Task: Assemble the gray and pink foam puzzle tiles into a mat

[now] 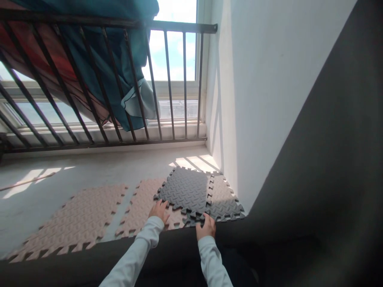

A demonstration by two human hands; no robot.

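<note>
A dark grey foam puzzle mat tile (187, 189) with toothed edges lies askew, partly over a pink foam tile (143, 199) and another grey foam tile (224, 197) at the right. My left hand (159, 211) rests at its near left edge, fingers stretched over the pink tile and close to the grey teeth. At the near right corner is my right hand (206, 228), its fingertips touching the grey teeth and its thumb apart. Part of the lower grey tile is hidden under the upper one.
Another pink foam tile (80, 215) lies on the pale ledge (98, 167) at the left, separated by a gap. Behind stands a dark metal railing (167, 71), with blue and red cloth (104, 59) by the window. A white wall (254, 87) bounds the right side.
</note>
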